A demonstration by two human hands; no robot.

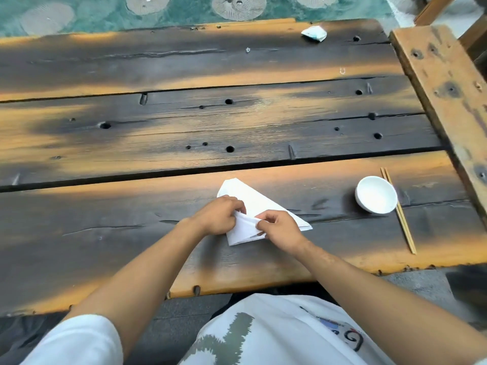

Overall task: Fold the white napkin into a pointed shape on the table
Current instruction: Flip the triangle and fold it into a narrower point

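Nearest to the camera, at the bottom of the frame, is a white shirt (276, 335) with a grey-green printed pattern and a small dark swirl mark; no letters on it can be read. Both forearms reach up from there to the middle of the frame.

On the head view, the white napkin (253, 204) lies on the nearest plank of the table (131, 233), a little below the centre of the frame. It is already folded into a triangle, with one point to the lower right. The left hand (218, 216) has its grip closed on the left part of the napkin, fingers curled over a lifted fold. The right hand (279, 226) pinches the same fold from the right side.

To the right of the napkin, well apart, stands a small white bowl (376, 194), and nothing can be seen inside it. A pair of wooden chopsticks (398, 210) lies just beside the bowl on its right. At the upper right, near the far edge, is a crumpled white paper (314, 33). Much bare wood lies to the left of the hands and above them.
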